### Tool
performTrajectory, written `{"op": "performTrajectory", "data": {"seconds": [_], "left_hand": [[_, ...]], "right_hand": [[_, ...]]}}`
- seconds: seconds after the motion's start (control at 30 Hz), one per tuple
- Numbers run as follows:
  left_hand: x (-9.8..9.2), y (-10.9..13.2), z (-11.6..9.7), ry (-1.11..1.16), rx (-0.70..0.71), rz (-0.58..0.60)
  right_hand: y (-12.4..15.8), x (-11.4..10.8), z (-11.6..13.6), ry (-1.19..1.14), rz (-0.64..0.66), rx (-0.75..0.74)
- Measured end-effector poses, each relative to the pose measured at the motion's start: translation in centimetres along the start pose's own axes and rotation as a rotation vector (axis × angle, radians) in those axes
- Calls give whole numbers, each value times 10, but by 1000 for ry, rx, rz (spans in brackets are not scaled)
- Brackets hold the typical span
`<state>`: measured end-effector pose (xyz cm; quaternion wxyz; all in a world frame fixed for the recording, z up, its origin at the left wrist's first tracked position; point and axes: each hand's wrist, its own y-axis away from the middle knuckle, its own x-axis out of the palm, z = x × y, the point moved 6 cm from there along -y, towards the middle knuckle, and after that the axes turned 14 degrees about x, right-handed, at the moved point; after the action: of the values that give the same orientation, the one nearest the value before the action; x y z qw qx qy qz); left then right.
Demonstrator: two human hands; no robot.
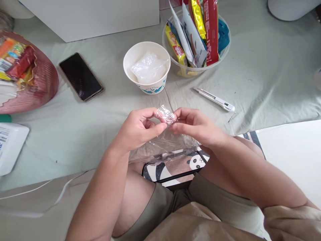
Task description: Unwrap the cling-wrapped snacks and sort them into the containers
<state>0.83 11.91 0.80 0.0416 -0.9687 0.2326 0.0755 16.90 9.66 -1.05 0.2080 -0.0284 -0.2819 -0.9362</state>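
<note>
Both hands meet above the near edge of the cloth-covered table. My left hand [142,129] pinches one side of a thin, clear plastic bag [163,144], and my right hand [193,125] pinches the other side close by. A crumpled part of the plastic stands up between the fingertips, while the rest hangs below toward my lap. Just beyond the hands is a white paper bowl [154,87] with blue print. Crumpled translucent plastic [149,68] lies inside it.
A phone [80,77] lies left of the bowl, a white utility knife [214,99] to its right. Behind stand a clear tub [187,72] of snack packets and a white box [100,16]. A pink basket [47,80] with packets is at far left, near a white container [12,147].
</note>
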Motion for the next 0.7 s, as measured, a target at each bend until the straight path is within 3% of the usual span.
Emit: {"op": "performTrajectory", "data": {"seconds": [0.3,0.7], "left_hand": [[-1,4,1,-157,-27,6],[-2,3,-7,-373,115,-2]], "right_hand": [[-2,10,-1,-129,52,-61],[-4,3,-6,-16,-124,-19]]}}
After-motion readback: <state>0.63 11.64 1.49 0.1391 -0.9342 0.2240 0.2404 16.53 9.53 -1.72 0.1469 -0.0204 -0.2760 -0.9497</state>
